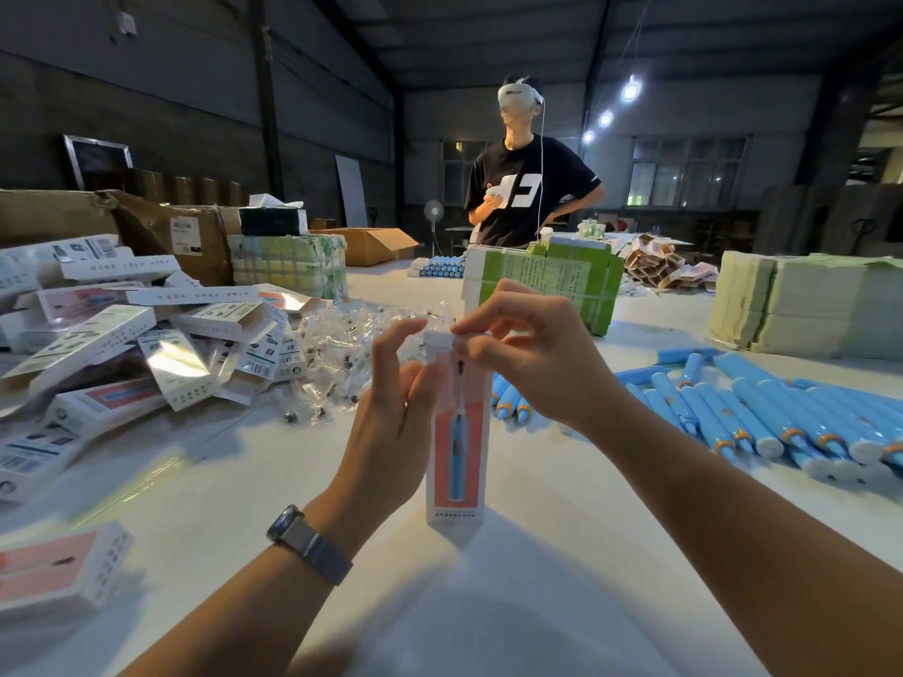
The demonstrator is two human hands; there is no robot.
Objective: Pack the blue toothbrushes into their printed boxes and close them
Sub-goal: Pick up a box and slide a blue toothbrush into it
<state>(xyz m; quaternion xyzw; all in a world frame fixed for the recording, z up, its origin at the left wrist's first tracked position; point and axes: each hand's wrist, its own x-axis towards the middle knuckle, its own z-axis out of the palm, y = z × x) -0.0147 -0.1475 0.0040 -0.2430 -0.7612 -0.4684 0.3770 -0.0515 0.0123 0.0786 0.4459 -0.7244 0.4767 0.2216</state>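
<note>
— Two hands over one big white table [513, 569]; what lies on it?
— At the left, a heap of printed boxes [122, 334], many with flaps open. At the right, a spread of blue toothbrushes [782, 422] lying side by side. A pile of clear bags [352, 344] sits in the middle, behind the hands, and a green stack [547, 280] stands behind that. A person in a black shirt [527, 188] stands at the far edge.
— And the box being packed?
— One box [457, 432] stands upright at table centre, its lower end on the table, its pink front showing a printed blue brush.
— The left hand [396, 412]?
— It rests against the box's left side, fingers curled near the top; whether they truly grip, I cannot tell. A watch [308, 542] is on that wrist.
— The right hand [523, 354]?
— Thumb and forefinger pinch the white top flap [440, 340], which lies nearly flat over the opening.
— Anything smaller?
— A few more brushes [508, 400] lie just behind the box.
</note>
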